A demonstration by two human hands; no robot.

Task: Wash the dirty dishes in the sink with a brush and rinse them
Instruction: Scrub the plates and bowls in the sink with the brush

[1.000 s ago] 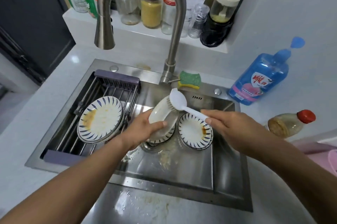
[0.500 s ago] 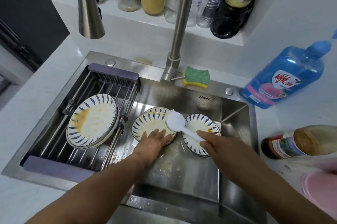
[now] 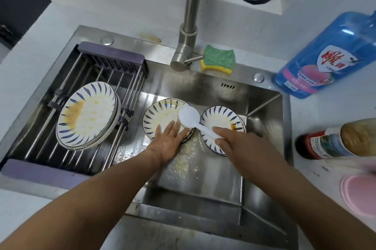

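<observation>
A white plate with blue rim strokes and yellow smears [image 3: 159, 116] lies flat on the floor of the steel sink [image 3: 262, 111]. My left hand [image 3: 167, 140] presses flat on its near edge, fingers spread. My right hand [image 3: 234, 140] grips the handle of a white dish brush [image 3: 190, 117], whose head rests on the plate's right side. A second dirty plate [image 3: 220, 120] lies just right of it, partly under my right hand. Larger stained plates [image 3: 87, 114] sit stacked on the rack.
A purple-ended drain rack [image 3: 105, 70] spans the sink's left half. The faucet [image 3: 188, 46] rises behind, with a green-yellow sponge [image 3: 218, 60] beside it. A blue detergent bottle [image 3: 329, 56], a lying sauce bottle [image 3: 335, 140] and a pink lid [image 3: 360, 196] are on the right counter.
The plate I held tilted up has been laid flat on the sink floor. My left hand now presses on it and the brush head sits on its right side. The view has moved closer.
</observation>
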